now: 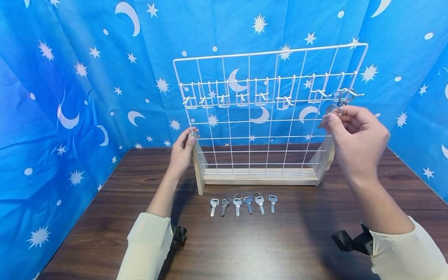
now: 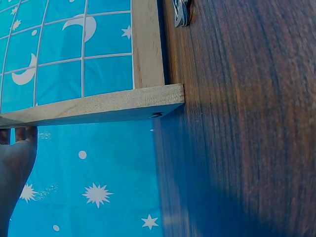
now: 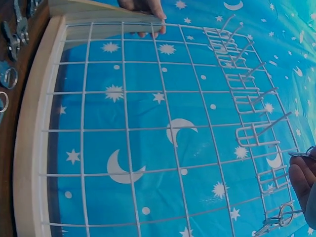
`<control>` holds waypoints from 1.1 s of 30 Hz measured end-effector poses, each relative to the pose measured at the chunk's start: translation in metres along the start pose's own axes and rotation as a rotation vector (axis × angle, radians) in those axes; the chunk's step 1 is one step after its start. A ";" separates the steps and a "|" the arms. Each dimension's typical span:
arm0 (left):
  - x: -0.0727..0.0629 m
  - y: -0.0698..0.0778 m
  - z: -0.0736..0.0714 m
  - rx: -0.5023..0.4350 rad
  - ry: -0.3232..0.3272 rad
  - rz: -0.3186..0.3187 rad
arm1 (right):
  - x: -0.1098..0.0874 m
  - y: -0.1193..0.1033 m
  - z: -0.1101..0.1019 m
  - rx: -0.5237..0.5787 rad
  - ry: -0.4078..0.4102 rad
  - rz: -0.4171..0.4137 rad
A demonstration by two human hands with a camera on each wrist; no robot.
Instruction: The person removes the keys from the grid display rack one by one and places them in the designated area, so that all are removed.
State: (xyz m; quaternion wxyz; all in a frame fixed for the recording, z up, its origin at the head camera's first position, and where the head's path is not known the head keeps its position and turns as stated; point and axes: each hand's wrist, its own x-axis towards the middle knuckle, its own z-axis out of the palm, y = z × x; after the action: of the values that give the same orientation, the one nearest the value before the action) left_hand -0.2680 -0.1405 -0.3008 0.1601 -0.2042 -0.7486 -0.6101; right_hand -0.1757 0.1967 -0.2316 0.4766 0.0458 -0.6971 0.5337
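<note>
A white wire grid rack (image 1: 259, 138) in a wooden stand (image 1: 260, 179) has a row of white hooks (image 1: 285, 102) along its upper part. My left hand (image 1: 182, 151) grips the stand's left side post, thumb in front. My right hand (image 1: 360, 136) pinches a metal key (image 1: 329, 116) between thumb and fingers, close to the hooks at the right end. In the right wrist view, a key ring (image 3: 286, 215) with a key hangs at the endmost hook, beside that hand. From the head, the right hand hides part of these keys.
Several keys (image 1: 237, 202), most with rings, lie in a row on the dark wooden table (image 1: 259, 249) in front of the stand. A blue cloth (image 1: 217, 23) with moons and stars hangs behind and to both sides.
</note>
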 end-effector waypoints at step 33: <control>0.001 -0.002 0.000 -0.029 0.000 0.016 | -0.055 0.047 0.000 -0.095 -0.328 0.227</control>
State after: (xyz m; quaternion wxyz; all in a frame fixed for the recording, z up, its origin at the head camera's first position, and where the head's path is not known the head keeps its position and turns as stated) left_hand -0.2697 -0.1409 -0.3020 0.1618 -0.2124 -0.7381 -0.6196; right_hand -0.1730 0.1923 -0.3039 0.2952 0.0306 -0.7904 0.5359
